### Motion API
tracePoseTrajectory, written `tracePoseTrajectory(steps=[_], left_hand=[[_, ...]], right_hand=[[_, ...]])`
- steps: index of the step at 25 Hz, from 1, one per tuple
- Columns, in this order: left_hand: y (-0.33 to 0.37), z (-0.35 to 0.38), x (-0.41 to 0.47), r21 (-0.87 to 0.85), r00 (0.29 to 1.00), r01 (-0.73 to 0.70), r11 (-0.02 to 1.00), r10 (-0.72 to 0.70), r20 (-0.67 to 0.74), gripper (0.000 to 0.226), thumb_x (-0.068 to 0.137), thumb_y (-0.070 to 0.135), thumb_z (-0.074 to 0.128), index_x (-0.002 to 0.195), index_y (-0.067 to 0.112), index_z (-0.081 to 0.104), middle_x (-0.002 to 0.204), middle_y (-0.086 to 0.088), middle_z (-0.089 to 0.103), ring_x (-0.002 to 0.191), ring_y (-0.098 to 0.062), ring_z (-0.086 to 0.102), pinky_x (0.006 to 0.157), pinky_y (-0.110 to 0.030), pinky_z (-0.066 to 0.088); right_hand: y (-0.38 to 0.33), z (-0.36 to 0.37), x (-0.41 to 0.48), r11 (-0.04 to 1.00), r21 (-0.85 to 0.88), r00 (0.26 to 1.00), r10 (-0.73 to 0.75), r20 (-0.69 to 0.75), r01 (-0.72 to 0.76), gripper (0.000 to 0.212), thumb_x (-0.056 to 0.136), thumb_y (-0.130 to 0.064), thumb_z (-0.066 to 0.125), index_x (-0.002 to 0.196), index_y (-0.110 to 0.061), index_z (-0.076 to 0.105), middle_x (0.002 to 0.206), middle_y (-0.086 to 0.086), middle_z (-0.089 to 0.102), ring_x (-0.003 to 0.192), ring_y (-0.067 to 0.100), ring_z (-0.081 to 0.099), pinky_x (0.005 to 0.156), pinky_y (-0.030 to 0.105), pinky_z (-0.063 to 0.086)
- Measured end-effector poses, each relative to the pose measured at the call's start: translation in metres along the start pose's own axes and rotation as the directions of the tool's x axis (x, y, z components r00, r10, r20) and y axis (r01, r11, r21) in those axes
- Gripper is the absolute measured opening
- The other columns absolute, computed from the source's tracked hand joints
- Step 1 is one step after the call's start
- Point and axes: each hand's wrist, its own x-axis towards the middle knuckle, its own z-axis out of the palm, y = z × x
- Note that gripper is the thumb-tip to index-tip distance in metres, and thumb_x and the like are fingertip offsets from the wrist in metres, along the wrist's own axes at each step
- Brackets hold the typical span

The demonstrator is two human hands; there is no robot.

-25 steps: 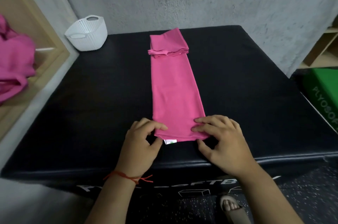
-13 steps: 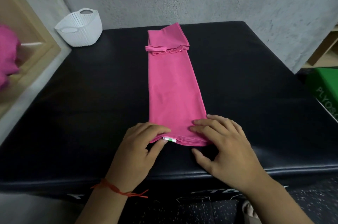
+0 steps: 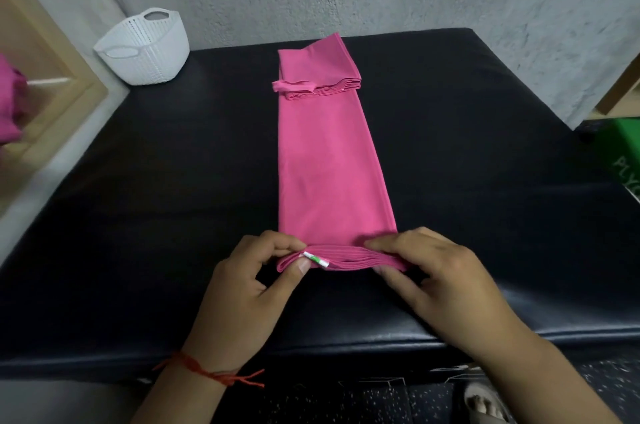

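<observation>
Cloth: long pink strip [image 3: 332, 164] down the middle of black pad [image 3: 138, 215], near end raised just off it.
L hand [image 3: 249, 288]: thumb + fingers pinch near-left corner, by white tag [image 3: 316, 259].
R hand [image 3: 440, 285]: pinches near-right corner.
Risk 1: stacked layers fan apart if either pinch slackens.
Risk 2: uneven pull btw hands, so fold lands skew of far fold [image 3: 318, 73].

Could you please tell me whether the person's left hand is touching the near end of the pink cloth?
Touching. The head view shows the left hand pinching the near left corner of the pink cloth between thumb and forefinger.
</observation>
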Motion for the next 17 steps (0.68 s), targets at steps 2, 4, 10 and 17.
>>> tracePoseTrajectory(steps=[2, 4, 10, 17], left_hand=[[0.003, -0.004, 0.003, -0.009, 1.0, 0.0, 1.0, 0.0, 0.022, 0.016, 0.089, 0.025, 0.08, 0.097, 0.038, 0.076, 0.095, 0.01, 0.072, 0.097, -0.012, 0.071, 0.084, -0.012, 0.047], [0.002, -0.009, 0.007, -0.006, 0.999, -0.006, 1.0, 0.007, 0.052, 0.014, 0.088, 0.024, 0.081, 0.095, 0.036, 0.078, 0.094, 0.009, 0.074, 0.094, -0.014, 0.071, 0.083, -0.013, 0.048], [0.004, -0.014, 0.009, -0.036, 0.998, 0.015, 0.999, -0.012, 0.066, 0.012, 0.089, 0.027, 0.08, 0.095, 0.037, 0.08, 0.09, 0.012, 0.075, 0.09, -0.011, 0.072, 0.081, -0.016, 0.051], [-0.001, 0.004, 0.009, 0.213, 0.992, -0.061, 0.975, 0.082, -0.092, 0.021, 0.087, 0.011, 0.075, 0.085, 0.031, 0.067, 0.081, 0.013, 0.06, 0.078, -0.016, 0.061, 0.07, -0.023, 0.05]], right_hand=[[0.0, -0.005, 0.001, 0.998, 0.062, 1.0, -0.01, 0.001, 0.01, 0.029, 0.093, -0.028, 0.081, 0.121, -0.029, 0.079, 0.108, -0.023, 0.072, 0.102, 0.005, 0.07, 0.087, 0.029, 0.058], [0.004, -0.01, 0.006, 0.998, 0.052, 0.999, -0.044, 0.025, 0.043, 0.025, 0.093, -0.031, 0.08, 0.117, -0.026, 0.081, 0.105, -0.02, 0.073, 0.1, 0.007, 0.07, 0.085, 0.029, 0.058], [0.011, -0.017, 0.009, 0.99, 0.122, 0.994, 0.053, 0.094, -0.064, 0.018, 0.097, -0.033, 0.073, 0.113, -0.029, 0.081, 0.101, -0.013, 0.071, 0.097, 0.014, 0.072, 0.085, 0.038, 0.058], [0.0, -0.01, 0.015, 0.985, 0.027, 0.984, 0.168, 0.057, -0.169, 0.004, 0.1, -0.038, 0.069, 0.1, -0.037, 0.073, 0.099, -0.016, 0.07, 0.091, 0.01, 0.069, 0.08, 0.039, 0.056]])
